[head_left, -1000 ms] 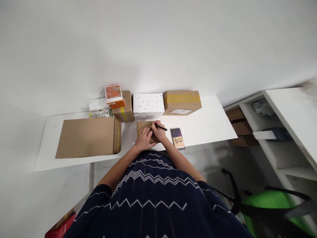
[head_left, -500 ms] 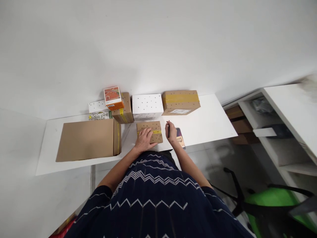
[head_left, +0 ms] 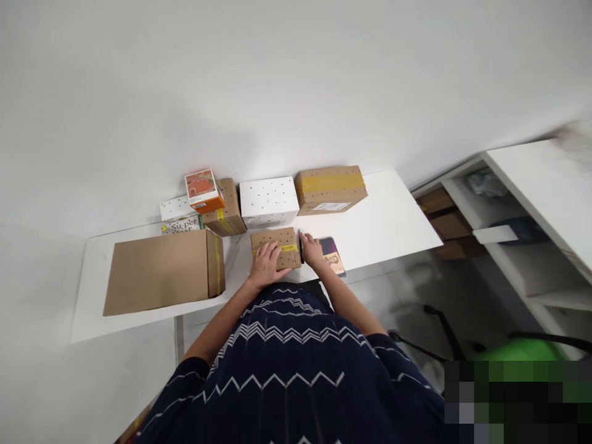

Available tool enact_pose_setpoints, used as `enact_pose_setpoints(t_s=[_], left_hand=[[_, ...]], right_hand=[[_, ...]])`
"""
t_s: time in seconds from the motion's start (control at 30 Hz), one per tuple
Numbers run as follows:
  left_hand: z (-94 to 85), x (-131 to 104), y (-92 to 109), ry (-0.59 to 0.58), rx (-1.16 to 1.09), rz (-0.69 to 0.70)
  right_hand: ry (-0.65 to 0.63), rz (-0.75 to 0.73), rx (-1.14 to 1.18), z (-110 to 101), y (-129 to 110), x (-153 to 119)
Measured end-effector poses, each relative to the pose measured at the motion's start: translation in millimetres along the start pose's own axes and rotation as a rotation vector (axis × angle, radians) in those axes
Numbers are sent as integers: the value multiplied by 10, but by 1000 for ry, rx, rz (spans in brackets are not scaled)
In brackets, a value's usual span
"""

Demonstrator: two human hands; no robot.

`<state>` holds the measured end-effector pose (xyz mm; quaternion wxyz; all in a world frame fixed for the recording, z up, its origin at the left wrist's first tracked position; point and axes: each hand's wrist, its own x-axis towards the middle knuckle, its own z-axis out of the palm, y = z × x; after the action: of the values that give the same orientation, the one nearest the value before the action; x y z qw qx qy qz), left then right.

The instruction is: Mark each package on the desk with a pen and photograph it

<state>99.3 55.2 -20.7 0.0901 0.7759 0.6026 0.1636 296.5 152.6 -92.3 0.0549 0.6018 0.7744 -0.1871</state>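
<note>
A small cardboard box with dark dots and yellow tape lies near the front edge of the white tabletop. My left hand rests on the left part of its top, fingers stretched over the cardboard and thumb pointing right along the near side. At the box's right end, my right hand is closed around a slim dark tool; its exact kind is not clear. The tool is upright against or very near that end; contact cannot be told. Under and beside my right wrist lies a phone-like flat item with a picture on it.
Along the wall stand a white dotted box, a taped brown box and an orange box stacked on another carton. A large brown carton fills the left side. White shelving stands at right.
My right hand has moved left with the slim dark tool, from beside the box to its right end. My left hand stays on the box. The camera view has shifted slightly.
</note>
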Motion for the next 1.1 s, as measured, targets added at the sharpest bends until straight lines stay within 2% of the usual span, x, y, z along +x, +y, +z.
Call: enact_pose_setpoints(t_s=[0.13, 0.23, 0.3, 0.37, 0.47, 0.57, 0.63, 0.77, 0.9, 0.97, 1.03, 1.1], left_hand=[[-2, 1, -7, 10, -9, 11], [5, 0, -9, 19, -9, 10], [11, 1, -10, 20, -7, 9], [14, 2, -11, 21, -5, 15], [12, 4, -11, 23, 0, 26], [11, 7, -11, 25, 4, 26], [15, 9, -13, 27, 3, 25], [19, 12, -18, 30, 24, 38], [11, 29, -16, 27, 53, 37], [10, 49, -15, 22, 51, 32], [12, 76, -16, 20, 44, 31], [15, 104, -20, 22, 34, 37]], right_hand=[[113, 286, 51, 2, 230, -250], [95, 495, 102, 37, 439, -455], [50, 527, 147, 75, 545, -553], [34, 496, 169, 116, 606, -611], [64, 463, 168, 145, 619, -631], [94, 495, 222, 94, 579, -594], [119, 564, 383, 10, 551, -556], [96, 683, 1016, -216, 537, -527], [-14, 576, 1352, -455, 507, -655], [-101, 439, 1706, -597, 432, -764], [-228, 243, 2093, -759, 299, -866], [-336, 100, 2259, -922, 119, -931]])
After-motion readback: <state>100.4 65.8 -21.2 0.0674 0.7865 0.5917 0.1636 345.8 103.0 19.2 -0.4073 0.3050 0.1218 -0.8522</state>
